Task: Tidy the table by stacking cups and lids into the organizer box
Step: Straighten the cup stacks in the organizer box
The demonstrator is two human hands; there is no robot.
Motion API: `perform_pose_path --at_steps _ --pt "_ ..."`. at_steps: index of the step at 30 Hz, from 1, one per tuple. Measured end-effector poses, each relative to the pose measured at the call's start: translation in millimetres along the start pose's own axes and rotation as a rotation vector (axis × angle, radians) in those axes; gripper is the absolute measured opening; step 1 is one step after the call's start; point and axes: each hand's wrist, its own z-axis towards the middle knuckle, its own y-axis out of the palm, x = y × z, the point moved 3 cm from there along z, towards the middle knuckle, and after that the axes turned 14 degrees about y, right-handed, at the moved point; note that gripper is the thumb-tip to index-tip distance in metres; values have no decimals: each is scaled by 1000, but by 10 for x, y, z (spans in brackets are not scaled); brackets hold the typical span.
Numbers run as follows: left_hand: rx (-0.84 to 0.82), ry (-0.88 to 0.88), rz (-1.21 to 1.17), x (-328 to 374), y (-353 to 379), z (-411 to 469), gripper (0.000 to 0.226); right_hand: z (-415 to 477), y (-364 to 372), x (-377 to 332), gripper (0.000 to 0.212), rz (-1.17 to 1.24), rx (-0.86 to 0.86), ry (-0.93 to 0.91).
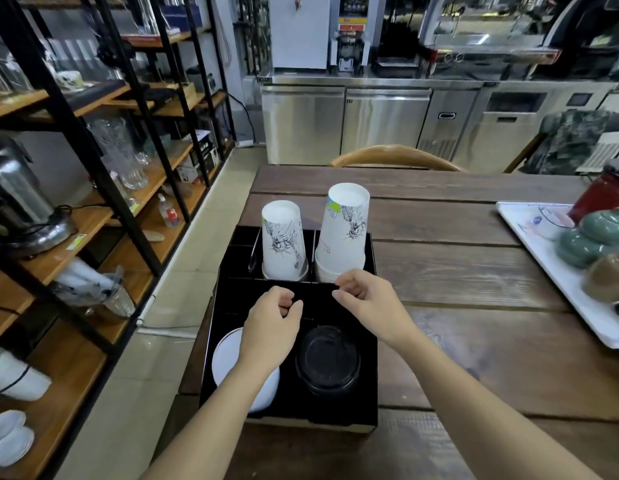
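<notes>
A black organizer box (369,403) sits at the table's left edge. Its two back compartments hold upside-down white printed paper cups: a shorter stack (283,242) on the left and a taller stack (344,233) on the right. In the front compartments lie a stack of white lids (225,362), partly hidden by my left forearm, and a stack of black lids (328,362). My left hand (271,327) hovers over the box's middle with fingers curled and nothing in it. My right hand (366,301) hovers just in front of the taller cup stack, fingers loosely curled, holding nothing.
The wooden table (474,271) stretches to the right, where a white tray (550,271) carries green lidded pots and a red pot. A wooden chair back (394,155) stands behind the table. Open shelves with glassware line the left side across a tiled aisle.
</notes>
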Motion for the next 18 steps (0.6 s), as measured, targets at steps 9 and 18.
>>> perform_pose_path --at_steps 9,18 --pt "-397 -107 203 -45 129 -253 42 -197 82 213 37 -398 -239 8" --pt "-392 -157 77 -67 167 -416 37 -216 114 232 19 -519 -222 -39"
